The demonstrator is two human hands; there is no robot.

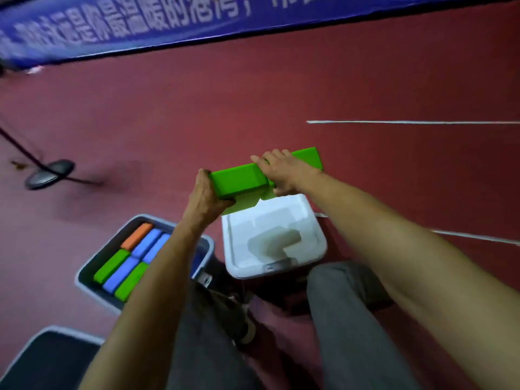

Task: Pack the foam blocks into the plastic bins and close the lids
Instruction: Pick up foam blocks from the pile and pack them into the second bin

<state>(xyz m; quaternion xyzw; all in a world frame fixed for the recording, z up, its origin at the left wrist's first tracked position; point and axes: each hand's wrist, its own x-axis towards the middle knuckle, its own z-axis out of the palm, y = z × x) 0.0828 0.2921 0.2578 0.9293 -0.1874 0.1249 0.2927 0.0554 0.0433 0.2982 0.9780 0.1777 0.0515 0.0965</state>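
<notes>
**Two green blocks held over the white bin**

The left hand (204, 192) has its fingers curled round the near end of a green block (239, 181) and holds it firmly. The right hand (284, 170) lies over a second green block (308, 157), fingers on top and thumb below, so it seems to pinch it, though motion blur makes this less sure. Both blocks are in the air, just above the far edge of the white bin (281, 220), which stands open between the person's knees. More green shows under the blocks, perhaps a third piece. To the left, the grey bin (95, 294) is already filled with a tight layer of packed blocks (132, 257) in orange, blue and green.

To do this step well, I think the person should lower one block at a time, long side parallel to the bin wall, and press it flat into a corner. Foam is light and gives a little, so a gentle push is enough. The blocks must not stand above the rim, or the lid will not close.
</notes>
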